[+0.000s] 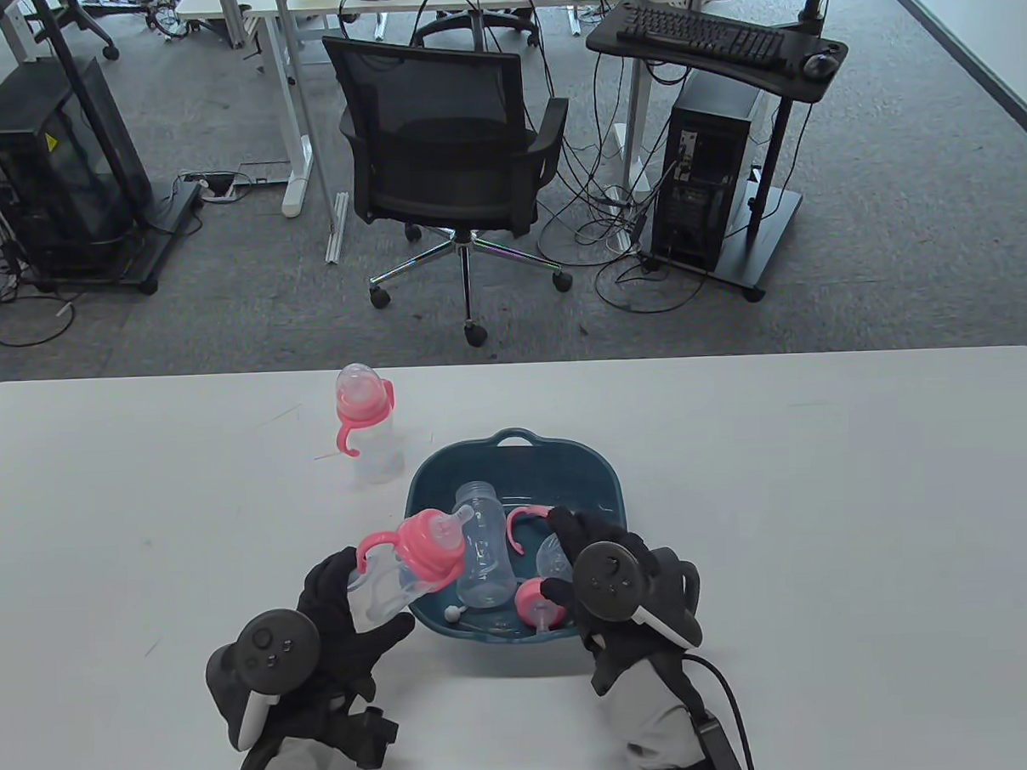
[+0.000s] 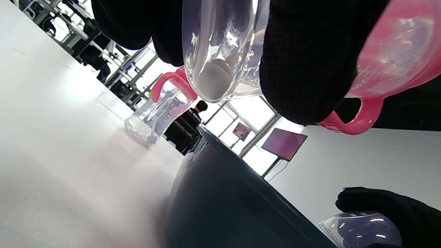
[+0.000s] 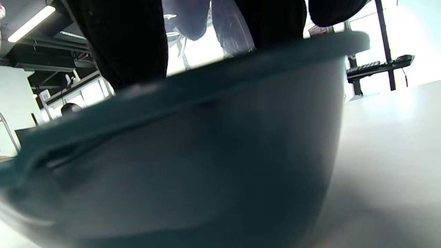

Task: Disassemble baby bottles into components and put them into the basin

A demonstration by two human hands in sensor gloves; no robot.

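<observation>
My left hand (image 1: 362, 608) grips a tilted baby bottle (image 1: 384, 588) by its clear body, just left of the teal basin (image 1: 602, 462). Its pink collar with handles and nipple (image 1: 431, 548) leans over the basin's left rim. In the left wrist view the bottle (image 2: 220, 51) and pink collar (image 2: 396, 62) fill the top. My right hand (image 1: 559, 557) hovers over the basin's right side and holds a clear dome cap (image 1: 548, 562), also seen as the cap (image 2: 361, 229). Inside the basin lie a clear bottle body (image 1: 484, 556), a pink handle ring (image 1: 524, 521) and a pink collar with nipple (image 1: 540, 609).
A second assembled bottle (image 1: 366, 425) with pink collar and handles stands upright behind and left of the basin, also visible as the bottle (image 2: 155, 113). The basin wall (image 3: 206, 155) fills the right wrist view. An office chair (image 1: 452, 149) stands beyond the table's far edge.
</observation>
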